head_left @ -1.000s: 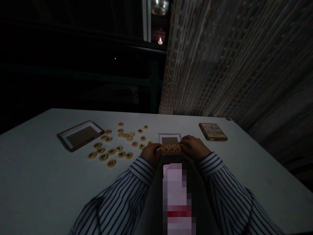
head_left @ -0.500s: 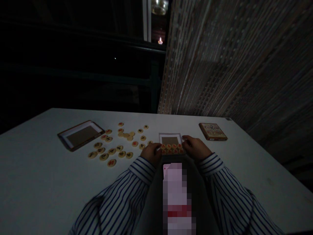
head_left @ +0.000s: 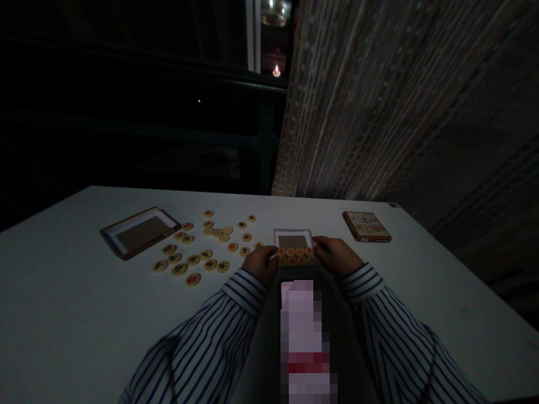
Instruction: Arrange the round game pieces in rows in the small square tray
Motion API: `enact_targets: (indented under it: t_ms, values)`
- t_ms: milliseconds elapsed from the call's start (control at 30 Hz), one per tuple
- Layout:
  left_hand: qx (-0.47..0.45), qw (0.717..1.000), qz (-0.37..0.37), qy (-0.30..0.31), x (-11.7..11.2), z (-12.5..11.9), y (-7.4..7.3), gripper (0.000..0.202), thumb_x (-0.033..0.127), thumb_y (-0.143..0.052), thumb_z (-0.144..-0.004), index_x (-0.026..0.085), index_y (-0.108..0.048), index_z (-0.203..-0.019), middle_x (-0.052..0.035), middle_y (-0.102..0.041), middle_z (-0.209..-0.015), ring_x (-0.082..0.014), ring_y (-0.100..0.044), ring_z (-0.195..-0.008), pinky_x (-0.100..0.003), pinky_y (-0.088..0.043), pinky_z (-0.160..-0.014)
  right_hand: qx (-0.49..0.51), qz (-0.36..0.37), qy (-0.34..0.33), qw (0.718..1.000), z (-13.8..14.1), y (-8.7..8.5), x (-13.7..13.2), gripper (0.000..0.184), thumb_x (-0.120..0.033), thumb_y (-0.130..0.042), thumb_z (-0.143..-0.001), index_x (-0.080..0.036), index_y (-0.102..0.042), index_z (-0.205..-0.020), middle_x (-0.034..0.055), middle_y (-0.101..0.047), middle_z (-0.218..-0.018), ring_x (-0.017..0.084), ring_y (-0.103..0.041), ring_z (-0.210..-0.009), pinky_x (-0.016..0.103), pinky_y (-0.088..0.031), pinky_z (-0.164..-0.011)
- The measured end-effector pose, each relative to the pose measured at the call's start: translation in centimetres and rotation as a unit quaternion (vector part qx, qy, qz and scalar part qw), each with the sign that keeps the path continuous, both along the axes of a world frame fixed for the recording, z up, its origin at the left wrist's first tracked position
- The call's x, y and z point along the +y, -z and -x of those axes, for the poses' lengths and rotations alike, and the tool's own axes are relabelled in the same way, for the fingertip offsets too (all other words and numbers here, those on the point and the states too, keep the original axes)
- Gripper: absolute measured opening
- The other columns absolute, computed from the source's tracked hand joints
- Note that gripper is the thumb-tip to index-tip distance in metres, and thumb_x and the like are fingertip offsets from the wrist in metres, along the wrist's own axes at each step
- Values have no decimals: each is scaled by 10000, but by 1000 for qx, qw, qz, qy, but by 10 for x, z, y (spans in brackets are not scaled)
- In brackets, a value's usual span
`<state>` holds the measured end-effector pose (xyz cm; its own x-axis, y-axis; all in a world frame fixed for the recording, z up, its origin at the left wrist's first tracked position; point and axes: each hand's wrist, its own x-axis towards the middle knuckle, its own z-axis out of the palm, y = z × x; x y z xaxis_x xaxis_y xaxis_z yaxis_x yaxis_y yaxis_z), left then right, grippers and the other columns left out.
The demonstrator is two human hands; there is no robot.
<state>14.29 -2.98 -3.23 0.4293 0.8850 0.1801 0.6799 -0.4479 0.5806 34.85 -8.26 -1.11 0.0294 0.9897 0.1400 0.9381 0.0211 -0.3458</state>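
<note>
Loose pieces point(head_left: 193, 260): block your low path left of the half-filled box point(head_left: 293, 240).
Tabletop point(head_left: 295, 213): open to you just behind the half-filled box.
Closed box point(head_left: 367, 226): obstacle farther right of it.

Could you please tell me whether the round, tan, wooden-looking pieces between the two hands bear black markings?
No, the pieces in rows inside the white-walled rectangular tray bear red markings.

The head camera looks forward and down across the dim table point(head_left: 84, 314), seemingly close.
</note>
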Motion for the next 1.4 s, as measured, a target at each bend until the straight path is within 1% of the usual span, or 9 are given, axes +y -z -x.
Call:
enact_targets:
  t_ms: [167, 300, 400, 600, 833, 1000, 1233, 1400]
  values:
    - [-1, 1000, 3, 2, 0, 0, -1, 287, 230, -474, -720, 155, -610, -962, -61, -661, -889, -172, -608, -769, -296, -483, -718, 4, 7, -3, 1000, 1, -2, -1, 324, -207, -369, -773, -181, -591, -1008, 40, -661, -823, 134, -583, -709, 209, -363, -594]
    - [12, 1000, 1, 7, 1, 0, -2, 296, 234, -467, -725, 148, -608, -971, -69, -657, -911, -177, -603, -797, -300, -475, -738, -5, 8, 2, 1000, 2, -2, 0, 324, -206, -372, -775, -173, -589, -1014, 50, -659, -854, 141, -586, -748, 211, -369, -625]
    - [11, 1000, -1, 1, 1, 1, -2, 297, 230, -468, -727, 146, -607, -975, -67, -656, -912, -174, -602, -800, -294, -473, -745, -5, 11, -2, 1000, 3, -2, 0, 325, -209, -368, -778, -173, -584, -1017, 47, -657, -844, 139, -583, -747, 210, -368, -620]
    - [10, 1000, -1, -3, 0, 1, -3, 291, 233, -471, -726, 153, -610, -969, -62, -659, -877, -170, -606, -771, -285, -483, -715, -5, 11, -3, 1000, 1, -1, 0, 329, -223, -366, -781, -170, -574, -1030, 47, -653, -847, 139, -582, -748, 215, -371, -634]
    - [-7, 1000, -5, -7, -1, 1, -3, 278, 230, -467, -724, 157, -611, -951, -61, -655, -887, -170, -601, -783, -291, -481, -720, 20, 5, 26, 999, 1, 1, 0, 357, -246, -381, -780, -152, -540, -1086, 50, -655, -831, 139, -586, -753, 218, -384, -648]
    - [-24, 1000, -3, -13, 0, 2, -3, 274, 238, -470, -717, 155, -611, -938, -61, -647, -864, -165, -597, -765, -286, -478, -707, 31, -9, 50, 998, 2, -1, 1, 314, -252, -394, -782, -160, -557, -1035, 40, -647, -755, 140, -586, -700, 218, -381, -600]
    - [-39, 999, -14, -19, 0, 2, -4, 253, 227, -482, -708, 155, -616, -910, -63, -643, -864, -164, -597, -769, -286, -473, -717, 24, -23, 52, 998, 2, -2, -1, 280, -254, -389, -784, -171, -577, -975, 43, -647, -754, 141, -585, -696, 218, -377, -602]
    - [-65, 997, -12, -32, -2, 2, -5, 257, 219, -480, -709, 149, -612, -918, -58, -649, -865, -163, -595, -786, -284, -468, -729, 46, -83, 58, 994, 1, 0, 0, 254, -250, -371, -789, -184, -590, -900, 34, -649, -767, 142, -585, -710, 223, -390, -627]
